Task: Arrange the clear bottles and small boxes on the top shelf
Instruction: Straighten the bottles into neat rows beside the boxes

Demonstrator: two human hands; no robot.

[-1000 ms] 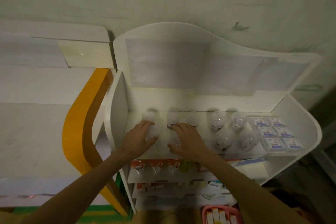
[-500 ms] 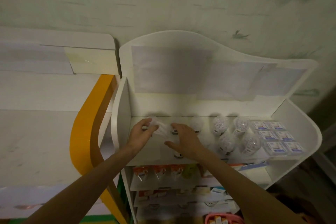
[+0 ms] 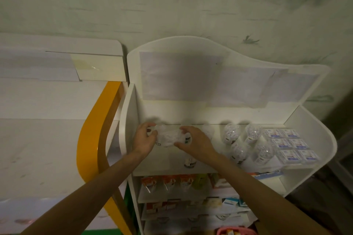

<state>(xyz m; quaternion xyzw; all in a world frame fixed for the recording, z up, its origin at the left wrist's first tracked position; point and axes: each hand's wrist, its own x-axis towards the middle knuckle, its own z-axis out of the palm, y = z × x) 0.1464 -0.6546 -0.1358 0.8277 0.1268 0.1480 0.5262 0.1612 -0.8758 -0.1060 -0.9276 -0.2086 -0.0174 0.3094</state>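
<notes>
Both hands on clear bottles at the top shelf's (image 3: 168,166) left end

Left hand (image 3: 143,140) and right hand (image 3: 195,142) curl around blurred clear bottles (image 3: 167,136) near the shelf's left wall; bare shelf lies toward its front edge.

Clear bottles (image 3: 167,136), blurred, bunched at the left end of the top shelf (image 3: 172,166), near its side wall. Gripped from the left by the left hand (image 3: 144,139) and from the right by the right hand (image 3: 194,142), fingers curled round them. Exact count there unclear. One more bottle (image 3: 190,162) upright near the front edge. Four round clear bottles (image 3: 245,143) with white contents further right, in two rows. Small boxes (image 3: 290,144), white with blue print, flat in a two-by-three block at the right end, just beside those bottles.
</notes>
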